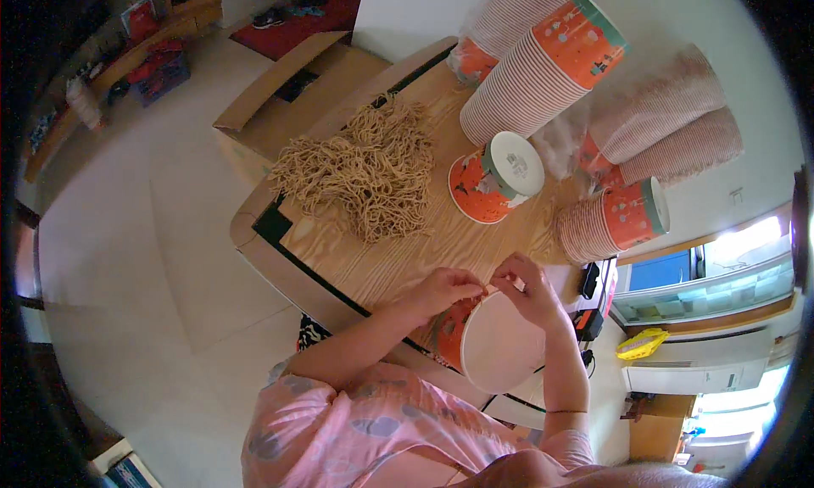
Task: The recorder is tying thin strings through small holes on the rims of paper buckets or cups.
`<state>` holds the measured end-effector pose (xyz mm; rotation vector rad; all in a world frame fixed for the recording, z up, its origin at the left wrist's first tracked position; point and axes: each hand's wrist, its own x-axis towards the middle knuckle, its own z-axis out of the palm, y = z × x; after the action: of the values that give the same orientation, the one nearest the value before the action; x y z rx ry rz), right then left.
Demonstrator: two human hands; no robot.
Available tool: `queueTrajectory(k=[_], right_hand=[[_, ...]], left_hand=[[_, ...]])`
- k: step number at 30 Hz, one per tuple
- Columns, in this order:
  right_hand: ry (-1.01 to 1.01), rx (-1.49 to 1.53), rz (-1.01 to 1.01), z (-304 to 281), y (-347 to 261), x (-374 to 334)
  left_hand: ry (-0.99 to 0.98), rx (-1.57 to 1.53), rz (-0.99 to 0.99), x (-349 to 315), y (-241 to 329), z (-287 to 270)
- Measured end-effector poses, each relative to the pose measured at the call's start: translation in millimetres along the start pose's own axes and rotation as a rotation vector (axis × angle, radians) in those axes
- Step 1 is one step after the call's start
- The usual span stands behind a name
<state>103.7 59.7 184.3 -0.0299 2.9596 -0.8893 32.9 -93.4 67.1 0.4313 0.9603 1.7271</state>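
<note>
A paper bucket (450, 340), orange outside and white inside, rests close to my body at the table's near edge. Its wide white mouth faces up toward me. Both my hands meet at its far rim. The fingers of my left hand (449, 291) are pinched together at the rim, while my right hand (527, 293) is closed just to the right, its fingertips bent toward the same spot. Whatever lies between the fingertips is too small to make out. Farther left on the wooden table (373, 276) lies a tangled heap of beige cords (365, 174).
Beyond my hands a single orange and green bucket (496, 178) stands upside down. Tall stacks of nested buckets (543, 68) rise behind it, with plastic-wrapped stacks (670, 119) and a shorter stack (615, 221) at the right. An opened cardboard box (297, 89) sits past the table's left edge.
</note>
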Motion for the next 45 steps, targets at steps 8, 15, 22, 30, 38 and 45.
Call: queueTrajectory(k=[8, 15, 22, 30, 38, 45], right_hand=[[0.206, 0.527, 0.298, 23.6, 16.2, -6.3], [0.242, 0.631, 0.341, 19.4, 15.0, -7.7], [0.234, 0.715, 0.242, 3.1, -0.1, -18.5], [-0.140, 0.576, 0.319, -26.9, -24.8, -31.6], [-0.222, 0.163, 0.317, -18.3, -33.6, -31.0], [0.040, 0.246, 0.235, -5.2, -35.2, -44.5]], left_hand=[[0.040, 0.044, 0.002, -10.2, 8.0, 8.6], [0.108, 0.216, 0.176, -22.0, 5.1, 18.4], [0.280, 0.851, 0.348, -54.2, 18.4, 41.3], [0.291, 1.017, 0.698, -64.5, 32.7, 53.8], [0.221, 1.071, 0.802, -66.0, 31.8, 59.9], [0.199, 0.570, 0.487, -58.9, 28.3, 50.3]])
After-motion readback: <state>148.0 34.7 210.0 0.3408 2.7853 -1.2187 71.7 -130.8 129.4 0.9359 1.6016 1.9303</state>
